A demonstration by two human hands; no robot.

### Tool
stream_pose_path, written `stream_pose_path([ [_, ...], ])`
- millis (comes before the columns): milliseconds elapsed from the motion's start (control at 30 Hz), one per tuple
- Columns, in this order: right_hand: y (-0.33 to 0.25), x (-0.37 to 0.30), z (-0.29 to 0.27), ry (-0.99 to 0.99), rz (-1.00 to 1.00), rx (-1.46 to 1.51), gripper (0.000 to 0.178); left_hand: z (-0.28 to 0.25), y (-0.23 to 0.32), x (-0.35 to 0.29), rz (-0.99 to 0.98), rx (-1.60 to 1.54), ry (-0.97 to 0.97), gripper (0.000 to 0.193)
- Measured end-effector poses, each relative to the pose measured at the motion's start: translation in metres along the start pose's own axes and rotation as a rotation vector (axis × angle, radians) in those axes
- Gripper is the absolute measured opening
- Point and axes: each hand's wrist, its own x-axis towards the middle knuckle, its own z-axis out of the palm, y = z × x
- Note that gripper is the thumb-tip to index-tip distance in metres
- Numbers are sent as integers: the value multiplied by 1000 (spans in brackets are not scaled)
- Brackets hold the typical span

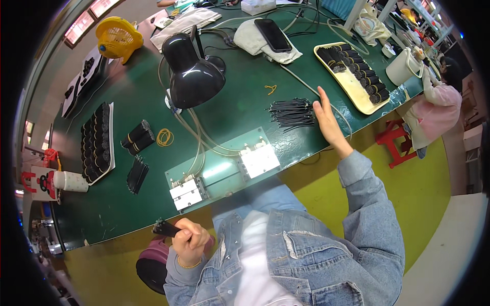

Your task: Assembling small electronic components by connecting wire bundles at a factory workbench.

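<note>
My left hand (192,238) is closed around a bundle of short black wires (165,228), held off the table's near edge. My right hand (328,121) has its fingers stretched out, with its edge beside a loose pile of short black wires (291,113); whether it touches their ends I cannot tell. Between the hands, at the near edge, sits a clear fixture plate (221,178) with two white metal blocks, the left block (186,194) and the right block (260,160), fed by thin tubes. A smaller group of black wires (137,175) lies left of the plate.
A black lamp (196,84) stands behind the plate. Tied black bundles (138,136) lie near yellow rubber bands (165,137). A left tray (111,143) and a cream tray (360,99) hold more bundles. A phone (273,35) rests on a white cloth. Another person (434,109) sits at right.
</note>
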Motion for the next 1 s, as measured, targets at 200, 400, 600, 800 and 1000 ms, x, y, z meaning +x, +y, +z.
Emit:
stream_pose_path([
  [200, -13, 0, 18, 55, -38, -14, 49, -4, -26, -6, -295, -270, 87, 18],
  [400, -92, -57, 20, -77, -85, 337, 32, -10, -45, 6, -389, -120, 120, 19],
  [600, -109, -123, 101, -748, 94, 403, 23, -5, -90, 19, -477, -276, 65, 18],
  [800, -111, -138, 133, -667, 305, 550, 11, -6, -100, 17, -485, -208, 62, 19],
  [1000, -114, -152, 141, -534, 588, 729, 9, -5, -105, 7, -438, -141, 93, 17],
])
